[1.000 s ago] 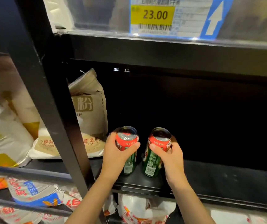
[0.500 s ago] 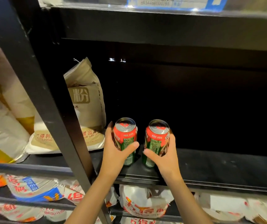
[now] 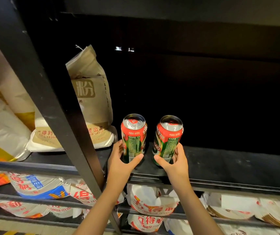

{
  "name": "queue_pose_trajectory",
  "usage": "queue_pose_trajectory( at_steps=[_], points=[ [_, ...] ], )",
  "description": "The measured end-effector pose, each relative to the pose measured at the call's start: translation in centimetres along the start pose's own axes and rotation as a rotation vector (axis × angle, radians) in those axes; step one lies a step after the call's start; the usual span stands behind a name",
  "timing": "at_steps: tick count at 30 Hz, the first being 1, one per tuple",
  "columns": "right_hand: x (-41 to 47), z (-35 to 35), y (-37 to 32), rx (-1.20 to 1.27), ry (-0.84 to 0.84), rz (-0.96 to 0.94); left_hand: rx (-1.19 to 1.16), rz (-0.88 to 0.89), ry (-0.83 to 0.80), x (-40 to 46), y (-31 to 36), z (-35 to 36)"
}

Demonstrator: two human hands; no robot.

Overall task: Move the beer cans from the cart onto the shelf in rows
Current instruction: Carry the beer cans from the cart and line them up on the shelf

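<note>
**Two cans, two hands, one dark shelf**

Two beer cans stand upright side by side near the front edge of a black shelf point(image 3: 229, 165), a narrow gap between them. The left can point(image 3: 133, 138) and the right can point(image 3: 168, 141) are both red at the shoulder and green below, silver tops catching the light. A person's left hand point(image 3: 121, 162) wraps the base of the left can, thumb across the front and fingers round the far side; the right hand point(image 3: 174, 162) grips the base of the right can the same way (thumb forward, fingers curled behind). Both cans appear to rest on the shelf board, though the hands hide part of their bases.

Just left of the cans, a tan paper flour sack point(image 3: 91, 92) stands upright on the same shelf, with a flatter bag point(image 3: 71, 139) lying at its foot. A black slanted upright post point(image 3: 39, 92) crosses in front of them. On the shelf below lie white flour bags point(image 3: 152, 206) printed in red.
</note>
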State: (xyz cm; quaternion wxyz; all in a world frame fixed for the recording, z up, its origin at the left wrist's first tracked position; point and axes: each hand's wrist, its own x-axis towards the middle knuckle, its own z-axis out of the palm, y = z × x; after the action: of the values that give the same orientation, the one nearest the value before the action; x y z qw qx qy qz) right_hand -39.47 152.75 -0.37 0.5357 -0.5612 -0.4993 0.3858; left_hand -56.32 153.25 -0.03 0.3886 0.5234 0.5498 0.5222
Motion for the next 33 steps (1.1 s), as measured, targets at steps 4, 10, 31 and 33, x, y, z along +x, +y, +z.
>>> queue_pose_trajectory(
  at_steps=[4, 10, 31, 33],
  points=[
    [-0.1, 0.1, 0.0, -0.011, -0.015, 0.009, 0.032, 0.068, -0.043, 0.0, -0.1, -0.3],
    [-0.1, 0.5, 0.3, -0.001, 0.089, 0.016, 0.108, 0.036, 0.03, 0.2, 0.0, 0.7],
    [0.0, -0.2, 0.6, 0.022, 0.0, 0.033, 0.052, 0.024, 0.034, -0.3, 0.0, 0.1],
    [-0.1, -0.3, 0.5, 0.021, -0.005, 0.022, 0.055, 0.029, 0.024, -0.4, -0.1, 0.0]
  ],
)
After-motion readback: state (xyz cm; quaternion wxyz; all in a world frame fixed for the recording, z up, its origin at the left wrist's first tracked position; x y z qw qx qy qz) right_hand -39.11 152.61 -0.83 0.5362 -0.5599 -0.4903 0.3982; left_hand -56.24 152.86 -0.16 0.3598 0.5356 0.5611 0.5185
